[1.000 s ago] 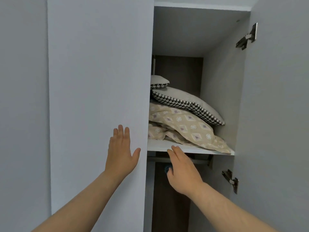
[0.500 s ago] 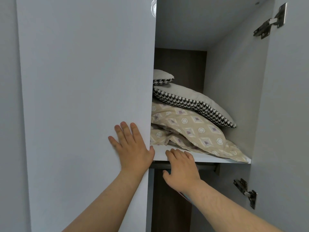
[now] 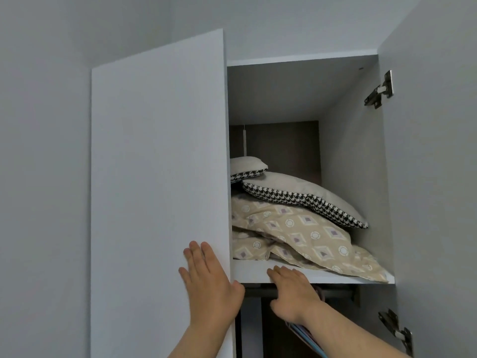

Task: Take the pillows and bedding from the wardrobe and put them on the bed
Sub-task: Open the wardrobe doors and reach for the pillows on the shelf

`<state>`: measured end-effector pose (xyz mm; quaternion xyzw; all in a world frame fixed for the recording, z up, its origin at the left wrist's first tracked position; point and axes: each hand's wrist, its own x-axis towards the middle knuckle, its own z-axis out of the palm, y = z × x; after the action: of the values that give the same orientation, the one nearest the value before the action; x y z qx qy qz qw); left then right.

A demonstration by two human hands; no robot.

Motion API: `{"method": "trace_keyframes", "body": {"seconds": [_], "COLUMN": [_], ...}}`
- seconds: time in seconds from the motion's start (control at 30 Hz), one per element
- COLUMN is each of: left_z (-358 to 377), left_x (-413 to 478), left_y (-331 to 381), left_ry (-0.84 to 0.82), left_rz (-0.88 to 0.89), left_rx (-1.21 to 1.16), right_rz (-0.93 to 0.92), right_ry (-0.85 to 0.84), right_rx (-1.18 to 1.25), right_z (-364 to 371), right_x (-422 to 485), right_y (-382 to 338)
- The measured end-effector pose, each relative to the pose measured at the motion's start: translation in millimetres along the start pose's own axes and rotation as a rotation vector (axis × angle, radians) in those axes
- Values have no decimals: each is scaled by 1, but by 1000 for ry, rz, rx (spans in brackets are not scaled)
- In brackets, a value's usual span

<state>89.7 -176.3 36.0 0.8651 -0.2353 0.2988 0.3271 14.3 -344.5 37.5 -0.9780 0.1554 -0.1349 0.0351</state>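
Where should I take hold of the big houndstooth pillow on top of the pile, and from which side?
Probably its front right end, from the front: the houndstooth pillow lies on top of the beige bedding, sloping down to the right, and the left door hides the pile's left side.

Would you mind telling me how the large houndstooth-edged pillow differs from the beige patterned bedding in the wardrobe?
The houndstooth-edged pillow has a plain grey face with a houndstooth border; the beige patterned bedding is printed with diamonds and circles. The pillow is plump and smooth; the bedding is folded and creased. The pillow lies tilted on top; the bedding lies beneath. Both sit on one shelf.
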Motion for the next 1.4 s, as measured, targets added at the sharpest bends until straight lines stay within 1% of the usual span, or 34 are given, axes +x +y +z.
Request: {"method": "trace_keyframes", "body": {"seconds": [0.1, 0.13, 0.23, 0.33, 0.57, 0.67, 0.77, 0.83, 0.9, 1.03, 1.2, 1.4], "left_z": [-33, -45, -76, -99, -152, -172, -190, -202, -214, -244, -293, -327], "left_x": [-23, -29, -47, -62, -97, -112, -123, -130, -133, -133, -128, -122], "left_y": [-6, -7, -14, -19, -20, -29, -47, -62, -78, -113, -142, -167], "left_ry": [-21, -17, -47, -72, -85, -106, -100, -104, -89, -84, -114, -82], "left_rz": [-11, -10, -42, -79, -175, -215, -225, -222, -205, -223, -256, -356], "left_rx": [-127, -166, -252, -262, -313, -309, -310, -311, -335, -384, -431, -496], "right_rz": [45, 70, 117, 49, -198, -245, -289, -326, -373, -424, -401, -406], "right_ry": [-36, -36, 0, 74, 157, 133, 57, 2, -50, -83, -45, -59], "right_rx": [66, 129, 434, 655, 1008, 1199, 1408, 1499, 1520, 1476, 1455, 1401], "right_z": [-6, -11, -30, -50, -105, -129, -151, -164, -170, -168, -165, -162], "right_x": [-8, -11, -24, -40, -75, -90, -102, -110, -116, -121, -121, -126], "right_y": [-6, -8, -25, -55, -149, -185, -220, -244, -269, -323, -374, -421]}}
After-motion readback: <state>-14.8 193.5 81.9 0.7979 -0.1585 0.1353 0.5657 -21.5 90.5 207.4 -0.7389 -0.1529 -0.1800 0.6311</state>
